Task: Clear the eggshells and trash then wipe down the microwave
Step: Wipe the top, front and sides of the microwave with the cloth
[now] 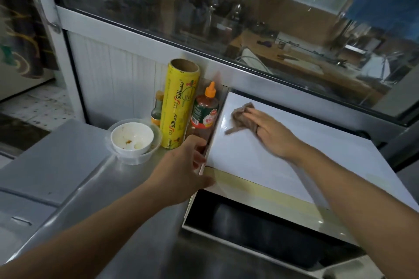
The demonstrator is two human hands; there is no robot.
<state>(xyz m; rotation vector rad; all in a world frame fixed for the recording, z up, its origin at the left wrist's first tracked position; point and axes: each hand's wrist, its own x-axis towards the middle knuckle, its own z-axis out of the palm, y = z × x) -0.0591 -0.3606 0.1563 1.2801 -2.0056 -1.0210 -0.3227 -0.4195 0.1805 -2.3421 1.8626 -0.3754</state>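
- A white bowl (132, 135) with food bits sits inside a clear plastic container (136, 158) on the grey tabletop (68, 154), far left of the microwave.
- Just right of it stand a small dark bottle (157, 108), a tall yellow SUNwrap cling-film roll (180, 102) and an orange-capped sauce bottle (205, 108), the last just beside the microwave's left side.
- My left hand (181, 165) grips the near-left corner of the white microwave (260, 165), fingers curled round its left edge, thumb on the front.
- My right hand (269, 133) lies flat, fingers straight, pressing a brown cloth (240, 118) onto the microwave's top near its far-left corner.
- The microwave's dark door (260, 233) faces me below.
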